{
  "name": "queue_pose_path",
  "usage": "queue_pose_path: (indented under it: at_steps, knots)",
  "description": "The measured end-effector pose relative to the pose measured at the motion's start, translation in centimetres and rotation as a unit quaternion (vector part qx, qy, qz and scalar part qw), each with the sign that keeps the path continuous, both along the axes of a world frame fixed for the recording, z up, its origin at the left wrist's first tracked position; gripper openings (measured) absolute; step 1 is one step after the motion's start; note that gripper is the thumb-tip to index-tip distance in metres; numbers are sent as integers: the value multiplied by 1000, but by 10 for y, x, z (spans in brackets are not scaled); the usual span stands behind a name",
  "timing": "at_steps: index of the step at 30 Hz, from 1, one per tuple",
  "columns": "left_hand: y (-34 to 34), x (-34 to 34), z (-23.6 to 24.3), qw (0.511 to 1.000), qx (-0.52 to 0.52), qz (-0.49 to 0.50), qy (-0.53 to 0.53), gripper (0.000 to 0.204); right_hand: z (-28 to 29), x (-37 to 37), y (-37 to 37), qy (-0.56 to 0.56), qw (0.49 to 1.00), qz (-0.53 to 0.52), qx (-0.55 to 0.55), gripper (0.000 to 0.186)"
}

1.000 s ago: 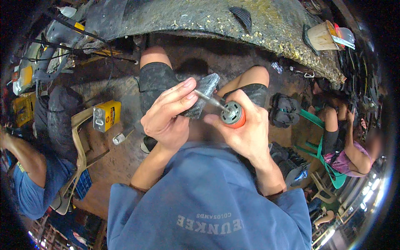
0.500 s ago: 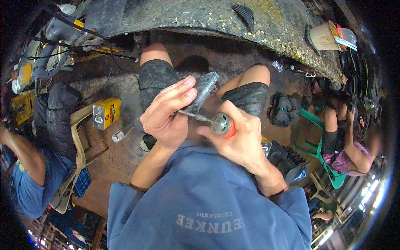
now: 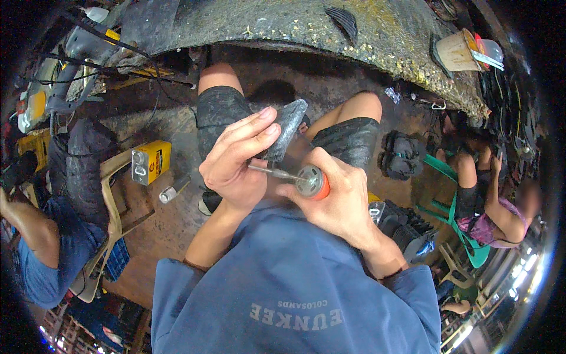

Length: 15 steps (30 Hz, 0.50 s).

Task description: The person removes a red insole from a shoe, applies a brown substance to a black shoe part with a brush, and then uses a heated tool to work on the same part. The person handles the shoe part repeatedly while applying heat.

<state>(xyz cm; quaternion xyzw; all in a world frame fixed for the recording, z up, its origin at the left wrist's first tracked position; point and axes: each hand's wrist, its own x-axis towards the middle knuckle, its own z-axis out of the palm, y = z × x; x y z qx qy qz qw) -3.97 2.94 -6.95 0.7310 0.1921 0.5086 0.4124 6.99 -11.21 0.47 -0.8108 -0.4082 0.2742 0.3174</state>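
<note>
My left hand [image 3: 236, 162] is closed on a dark grey, dusty, sole-like piece [image 3: 288, 128], tilted with its narrow end pointing away from me. Wrapped in my right hand [image 3: 345, 197] is a die grinder [image 3: 321, 184] with an orange body and a grey vented nose. Its thin metal bit [image 3: 282, 173] points left and reaches the lower edge of the piece, beside my left fingers. Whether the tip touches the piece I cannot tell. Both hands are above my lap, between my knees.
A rough workbench [image 3: 259, 26] spans the far side, with a black ridged piece [image 3: 343, 25] and a tub [image 3: 458, 50] on it. A yellow can [image 3: 152, 160] and a small cup [image 3: 168, 194] stand on the floor at left. Seated people flank me; black slippers [image 3: 402, 154] lie at right.
The sole-like piece has turned slightly in my left hand. My right hand has shifted the grinder a little left and down. At left, the other person's arm has moved.
</note>
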Motion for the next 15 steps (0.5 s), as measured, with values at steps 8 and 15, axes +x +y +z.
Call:
queue_pose_path:
  at_steps: [8,15]
  knots:
    - [1,-8,-1,997,65,-9,28,41,-4,24,0,102,991,-78,35,47]
    - [13,-10,-6,987,151,-42,-17,80,-4,26,-2,118,991,-65,-26,48]
